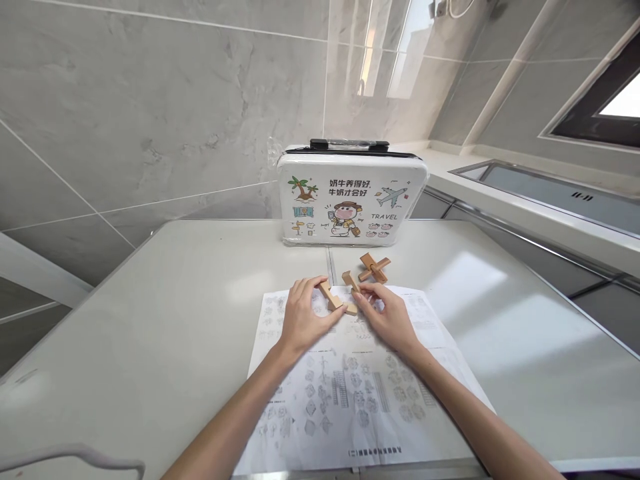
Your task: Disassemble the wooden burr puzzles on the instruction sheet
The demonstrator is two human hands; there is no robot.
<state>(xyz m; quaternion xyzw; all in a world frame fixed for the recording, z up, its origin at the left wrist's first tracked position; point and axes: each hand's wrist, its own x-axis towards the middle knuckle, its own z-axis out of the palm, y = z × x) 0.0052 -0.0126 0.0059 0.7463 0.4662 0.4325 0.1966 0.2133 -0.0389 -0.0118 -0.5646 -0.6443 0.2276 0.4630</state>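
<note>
Printed diagram sheet (350, 393) under my wrists, my left hand (303, 317) and right hand (387, 320) pinch loosely crossed wooden puzzle bars (339, 299); one joined wooden cross (375, 268) lies beyond, the rest unassembled.

Light wooden notched bars (338, 300), crossed and partly interlocked, centre of frame, gripped from both sides on printed sheet, second crossed wooden piece (375, 267) lying flat just up-right, untouched

You have a white printed case (353, 200) standing upright at the table's (165, 313) far edge, against the grey tiled wall (165, 100). Along the right edge runs a white counter (505, 200) with a steel sink (565, 190).
</note>
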